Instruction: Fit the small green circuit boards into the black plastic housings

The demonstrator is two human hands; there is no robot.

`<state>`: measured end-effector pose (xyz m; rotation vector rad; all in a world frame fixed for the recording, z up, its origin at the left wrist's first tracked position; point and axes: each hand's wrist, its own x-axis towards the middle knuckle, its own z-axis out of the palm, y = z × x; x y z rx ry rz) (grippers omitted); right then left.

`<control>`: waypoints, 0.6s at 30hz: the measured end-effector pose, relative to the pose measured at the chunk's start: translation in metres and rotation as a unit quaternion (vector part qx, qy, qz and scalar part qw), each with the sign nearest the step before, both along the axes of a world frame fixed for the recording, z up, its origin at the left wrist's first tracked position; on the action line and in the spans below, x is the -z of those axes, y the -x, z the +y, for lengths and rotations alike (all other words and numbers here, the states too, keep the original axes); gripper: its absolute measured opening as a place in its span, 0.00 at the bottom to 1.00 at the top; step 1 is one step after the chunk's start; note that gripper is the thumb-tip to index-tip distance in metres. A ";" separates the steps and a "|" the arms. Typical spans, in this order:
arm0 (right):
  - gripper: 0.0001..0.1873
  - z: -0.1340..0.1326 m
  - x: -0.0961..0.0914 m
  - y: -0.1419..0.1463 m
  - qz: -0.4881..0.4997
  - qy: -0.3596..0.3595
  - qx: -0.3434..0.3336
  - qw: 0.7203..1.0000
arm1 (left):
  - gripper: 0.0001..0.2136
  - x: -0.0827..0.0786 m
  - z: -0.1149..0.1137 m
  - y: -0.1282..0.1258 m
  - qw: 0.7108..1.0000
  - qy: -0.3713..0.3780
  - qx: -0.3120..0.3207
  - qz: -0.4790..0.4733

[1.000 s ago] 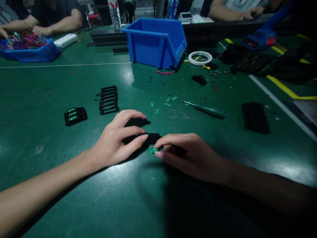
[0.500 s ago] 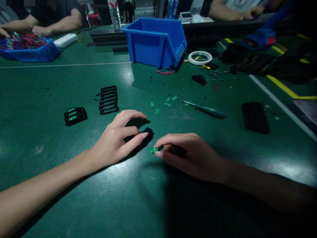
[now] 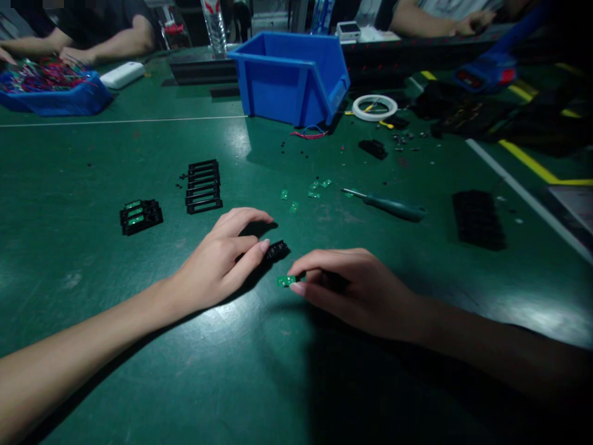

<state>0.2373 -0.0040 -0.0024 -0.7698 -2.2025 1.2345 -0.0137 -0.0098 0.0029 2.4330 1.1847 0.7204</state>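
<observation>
My left hand [image 3: 227, 256] pinches a small black plastic part [image 3: 278, 250] between thumb and fingers, its index finger stretched out above. Close by on the right, my right hand [image 3: 352, 290] grips a small green circuit board [image 3: 286, 281] at its right end. The board is just below the black part, apart from it. Beyond the hands lie several loose green circuit boards [image 3: 314, 194]. A black slotted frame [image 3: 204, 186] rests behind my left hand, and a black holder [image 3: 141, 216] with green boards in it sits further left.
A screwdriver [image 3: 393, 208] lies beyond my right hand, and a black ribbed block [image 3: 478, 219] to the right. At the back stand a blue bin [image 3: 273, 86], a roll of white tape [image 3: 374, 108] and a blue tray of wires [image 3: 69, 102]. Two other people work across the table.
The black part has turned in my left fingers, so its notched side now shows. My left thumb has shifted slightly left and up. The right hand and circuit board stay in place.
</observation>
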 end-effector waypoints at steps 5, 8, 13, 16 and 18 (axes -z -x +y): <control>0.09 0.000 0.001 -0.001 0.002 0.001 0.000 1.000 | 0.15 0.001 0.001 0.001 1.000 0.004 0.020 0.007; 0.08 0.000 0.001 -0.001 0.000 -0.001 -0.001 1.000 | 0.14 0.002 0.001 0.001 1.000 -0.002 0.021 0.012; 0.08 -0.001 0.000 -0.001 0.000 -0.006 0.000 1.000 | 0.13 0.001 0.000 0.000 1.000 -0.008 0.008 -0.002; 0.08 -0.001 0.000 -0.002 0.002 -0.008 -0.004 1.000 | 0.10 -0.001 -0.001 -0.001 0.999 0.003 -0.013 -0.034; 0.08 -0.002 0.000 -0.002 0.004 -0.008 -0.004 1.000 | 0.06 -0.002 -0.002 -0.001 0.999 0.003 -0.008 -0.053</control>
